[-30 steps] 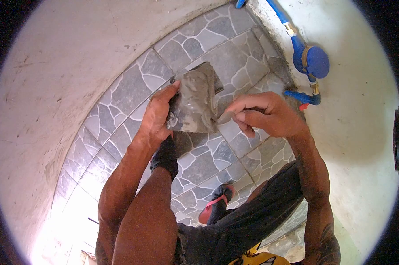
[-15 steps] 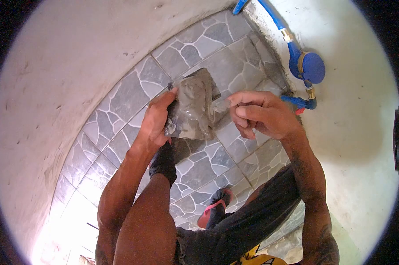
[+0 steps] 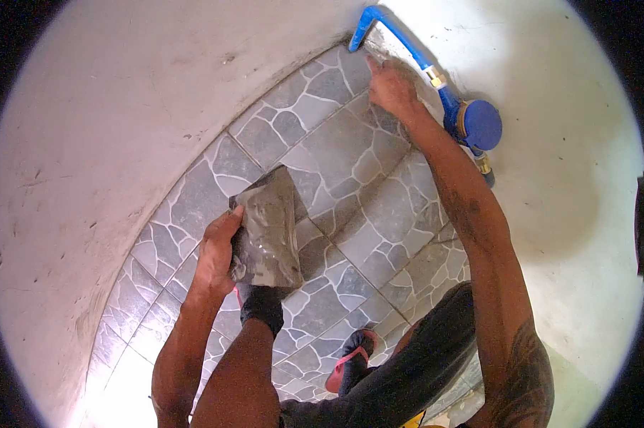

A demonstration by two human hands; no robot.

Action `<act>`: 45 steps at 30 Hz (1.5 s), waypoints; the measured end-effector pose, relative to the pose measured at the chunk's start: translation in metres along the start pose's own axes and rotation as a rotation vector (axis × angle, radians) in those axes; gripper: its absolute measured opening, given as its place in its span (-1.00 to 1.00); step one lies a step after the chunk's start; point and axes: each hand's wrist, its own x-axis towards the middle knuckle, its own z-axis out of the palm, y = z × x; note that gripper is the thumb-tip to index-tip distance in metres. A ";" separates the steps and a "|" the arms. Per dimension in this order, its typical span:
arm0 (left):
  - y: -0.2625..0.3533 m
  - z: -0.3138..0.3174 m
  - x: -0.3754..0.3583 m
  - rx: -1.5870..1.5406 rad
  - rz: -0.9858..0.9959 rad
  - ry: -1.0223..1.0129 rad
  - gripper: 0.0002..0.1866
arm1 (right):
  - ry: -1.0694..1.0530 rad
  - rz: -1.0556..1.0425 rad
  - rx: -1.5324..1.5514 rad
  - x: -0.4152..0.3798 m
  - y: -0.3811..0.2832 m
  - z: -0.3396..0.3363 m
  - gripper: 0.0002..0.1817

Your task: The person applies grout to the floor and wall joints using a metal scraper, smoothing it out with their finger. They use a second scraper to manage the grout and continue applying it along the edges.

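Note:
My left hand is closed around the left edge of a flat dark slab spread with wet grey paste, thumb on top. It holds the slab over the tiled floor, above my left foot. My right hand reaches far forward to the corner where the floor tiles meet the white wall. Its index finger stretches out to the joint, just below the end of a blue pipe. The other fingers are partly curled, and no object shows in them.
A blue round water meter with brass fittings sits along the right wall, beside my right forearm. A curved pale wall bounds the floor on the left. My foot in a pink flip-flop stands below.
My right hand has moved from beside the slab up to the far corner by the pipe. My left hand has brought the slab lower and slightly left.

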 end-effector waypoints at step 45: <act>-0.001 -0.038 -0.014 0.008 -0.025 0.007 -0.57 | -0.222 -0.405 -0.717 0.088 0.011 0.004 -0.77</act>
